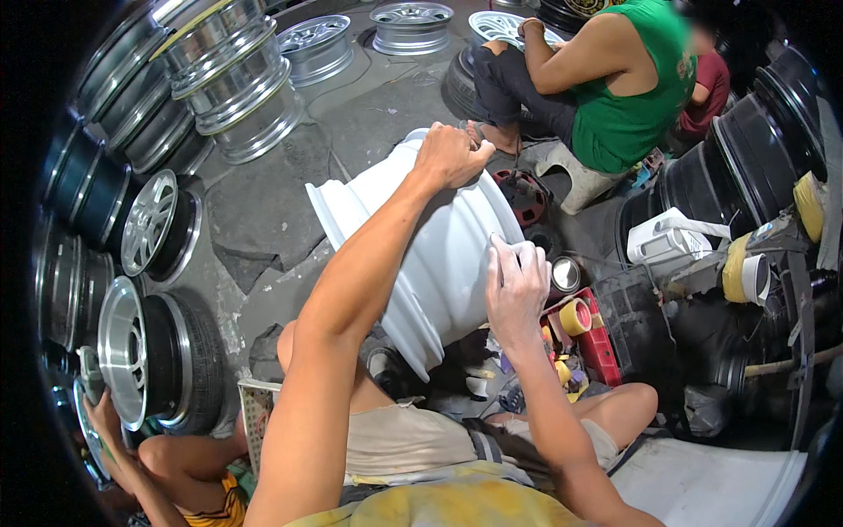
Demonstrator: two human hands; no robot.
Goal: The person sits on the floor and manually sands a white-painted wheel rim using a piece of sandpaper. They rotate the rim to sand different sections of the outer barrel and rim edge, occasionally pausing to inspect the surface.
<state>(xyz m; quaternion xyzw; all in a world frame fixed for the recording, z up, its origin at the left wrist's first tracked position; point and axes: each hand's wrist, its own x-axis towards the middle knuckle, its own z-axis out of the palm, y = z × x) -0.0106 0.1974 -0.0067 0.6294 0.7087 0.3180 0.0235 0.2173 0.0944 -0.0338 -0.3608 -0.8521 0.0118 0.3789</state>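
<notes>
A white-coated wheel rim (457,237) lies tilted on its side in front of me, above my lap. My left hand (452,156) is closed over its far upper part, fingers curled down against the edge. White dust coats my right hand (518,285), which is at the rim's right lip with its fingers bent and pressed together. Whether a small piece of something is under those fingertips is hidden. Below the right hand, a red crate (601,338) holds tape rolls and assorted small things. An open can (566,274) stands just beside it.
Stacked silver rims (233,83) rise at the far left, with more wheels along the left side. A person in green (628,88) sits at the far right working on another rim. At lower left, another person's hand (104,417) touches a wheel. A white jug (672,237) stands right.
</notes>
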